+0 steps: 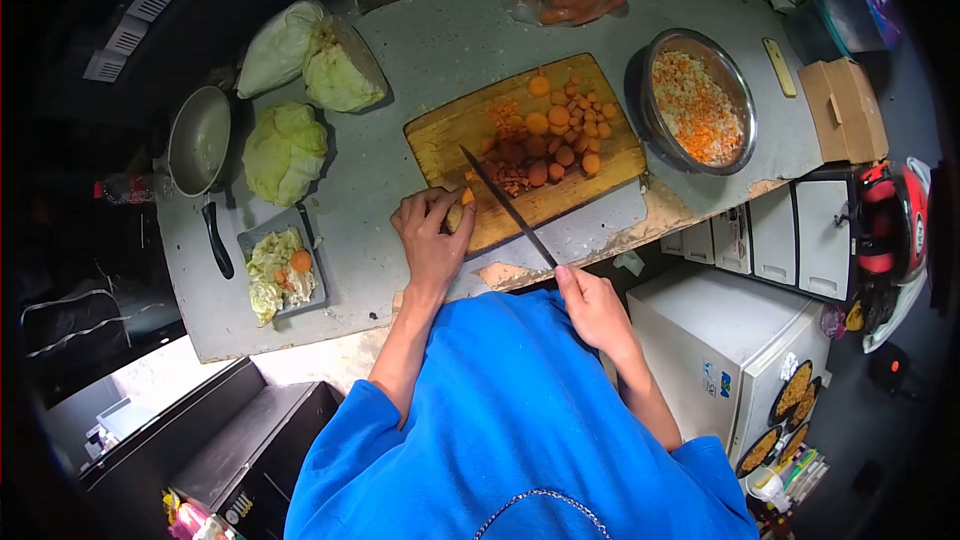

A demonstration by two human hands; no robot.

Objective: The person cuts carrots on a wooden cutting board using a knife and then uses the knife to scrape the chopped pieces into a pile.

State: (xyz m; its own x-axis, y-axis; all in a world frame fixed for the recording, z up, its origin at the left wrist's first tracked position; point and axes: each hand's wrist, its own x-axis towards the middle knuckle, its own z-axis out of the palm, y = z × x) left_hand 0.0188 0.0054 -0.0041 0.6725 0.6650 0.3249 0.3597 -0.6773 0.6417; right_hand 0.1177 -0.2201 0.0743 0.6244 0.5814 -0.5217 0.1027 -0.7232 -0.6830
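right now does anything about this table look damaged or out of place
The near edge of the table looks damaged: its grey surface has worn away in ragged tan patches, most clearly just right of the cutting board. Further left, cabbage scraps stick out untidily over the rim of the small tray.

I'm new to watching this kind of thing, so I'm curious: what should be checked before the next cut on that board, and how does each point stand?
1. Knife in hand: ok, the right hand grips its handle.
2. Left hand clear of the blade: ok, a narrow gap shows.
3. Orange piece held firmly: cannot tell; the left fingers partly hide it.
4. Cutting board free of cut pieces: not ok, carrot slices lie scattered on it.
5. Metal bowl nearby: ok, it stands beside the board.
6. Blade sharp: cannot tell from this view.
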